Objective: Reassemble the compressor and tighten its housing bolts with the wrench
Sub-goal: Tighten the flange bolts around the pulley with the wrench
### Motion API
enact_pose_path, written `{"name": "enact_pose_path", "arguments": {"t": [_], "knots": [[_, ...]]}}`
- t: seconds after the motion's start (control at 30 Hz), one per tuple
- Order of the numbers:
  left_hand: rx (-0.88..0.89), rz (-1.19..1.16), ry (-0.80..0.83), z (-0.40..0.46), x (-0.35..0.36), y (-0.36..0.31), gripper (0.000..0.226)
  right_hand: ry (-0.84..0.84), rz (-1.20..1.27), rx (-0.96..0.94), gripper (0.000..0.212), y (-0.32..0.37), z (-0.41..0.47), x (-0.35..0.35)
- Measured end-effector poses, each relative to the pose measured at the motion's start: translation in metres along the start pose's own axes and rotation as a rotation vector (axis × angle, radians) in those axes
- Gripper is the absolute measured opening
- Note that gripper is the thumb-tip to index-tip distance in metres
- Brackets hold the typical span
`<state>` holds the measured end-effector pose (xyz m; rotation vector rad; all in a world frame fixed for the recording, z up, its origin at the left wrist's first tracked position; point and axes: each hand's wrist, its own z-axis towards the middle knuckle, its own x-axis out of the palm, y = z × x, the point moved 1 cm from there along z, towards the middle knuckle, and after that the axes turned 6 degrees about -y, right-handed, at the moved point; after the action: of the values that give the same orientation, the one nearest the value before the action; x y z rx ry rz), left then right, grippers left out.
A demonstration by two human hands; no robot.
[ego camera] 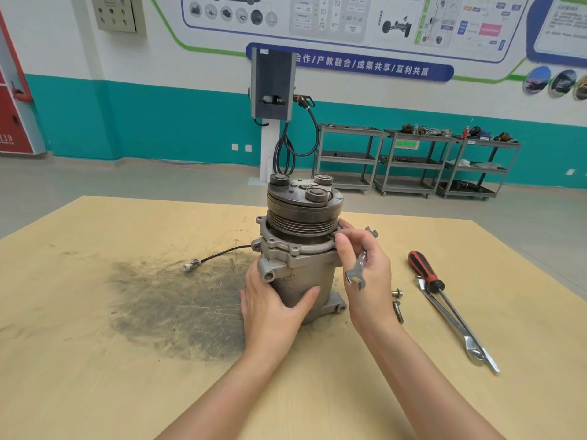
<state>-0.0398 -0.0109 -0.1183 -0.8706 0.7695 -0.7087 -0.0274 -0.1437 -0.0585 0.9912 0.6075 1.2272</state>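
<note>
A grey metal compressor (305,268) stands upright on the wooden table (95,360), its dark grooved pulley and clutch (303,201) on top. My left hand (273,303) wraps around the lower housing, thumb across the front. My right hand (365,274) holds a small open-ended wrench (358,268) in its palm while its fingertips pinch at the housing flange on the right side. Whatever the fingertips pinch is hidden. Two loose bolts (397,304) lie on the table right of the compressor.
A red-handled screwdriver (427,271) and a long combination wrench (457,328) lie at the right. A black wire with a connector (193,265) trails left from the compressor over a dark grease stain (178,306). Shelving carts (413,160) stand far behind.
</note>
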Motion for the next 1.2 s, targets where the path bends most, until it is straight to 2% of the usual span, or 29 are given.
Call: {"name": "enact_pose_path", "arguments": {"t": [0.17,0.23,0.4,0.53,0.77,0.9,1.2], "knots": [[-0.002,0.003,0.001,0.0,0.0004,-0.0006,0.1,-0.1,0.058,0.029,0.019,-0.0012,0.0005,0.0051],[-0.002,0.004,0.0,0.0003,0.0003,0.0002,0.099,-0.086,0.071,0.016,0.02,-0.0027,0.0001,0.0049],[0.011,0.009,-0.005,0.0012,0.0008,0.0004,0.097,-0.023,0.037,-0.044,0.009,-0.005,-0.0005,0.0017],[0.018,0.008,-0.011,0.0011,0.001,0.0006,0.094,-0.05,0.051,0.002,0.005,-0.0065,0.0006,0.0045],[0.014,0.0,-0.011,0.0007,0.0004,-0.0001,0.095,-0.069,0.071,0.003,0.015,-0.005,-0.0004,0.007],[0.014,0.002,-0.011,0.0003,0.0,-0.0009,0.096,-0.05,0.006,-0.05,0.01,-0.0036,-0.0022,0.0046],[0.012,0.0,-0.005,0.0003,0.0,-0.0019,0.096,-0.077,0.05,0.006,0.005,-0.0024,0.0008,0.0071]]}}
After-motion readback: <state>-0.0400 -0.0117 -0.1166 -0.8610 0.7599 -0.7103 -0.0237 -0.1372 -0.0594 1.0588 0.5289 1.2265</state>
